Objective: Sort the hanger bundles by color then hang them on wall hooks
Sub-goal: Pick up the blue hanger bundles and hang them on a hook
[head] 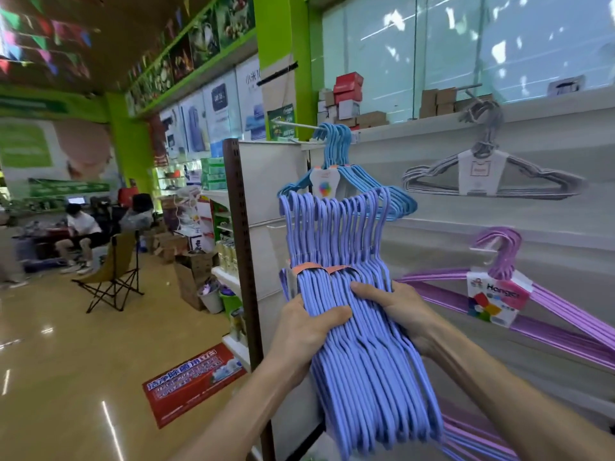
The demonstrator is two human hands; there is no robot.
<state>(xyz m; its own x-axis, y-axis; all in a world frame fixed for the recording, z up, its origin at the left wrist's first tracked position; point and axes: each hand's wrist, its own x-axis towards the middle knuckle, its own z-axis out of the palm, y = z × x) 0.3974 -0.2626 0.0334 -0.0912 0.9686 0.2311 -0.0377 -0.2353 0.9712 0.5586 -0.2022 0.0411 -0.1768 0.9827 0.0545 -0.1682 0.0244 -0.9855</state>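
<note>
I hold a thick stack of periwinkle-blue hanger bundles [349,254] upright in front of the white wall panel, hooks pointing up. My left hand [306,331] grips the stack from the left, thumb across its front. My right hand [399,311] grips it from the right, fingers curled over the wires. Behind the stack a light blue bundle [366,181] hangs on a white wall hook [293,124]. A grey bundle [492,174] hangs higher to the right. A purple bundle [519,294] with a "Hanger" label hangs lower right.
A brown perforated shelf upright [241,247] stands just left of the stack. Cardboard boxes [346,101] line the top ledge. A folding chair [113,277], floor boxes and a seated person [81,234] occupy the aisle at left. More purple hangers [472,437] lie below.
</note>
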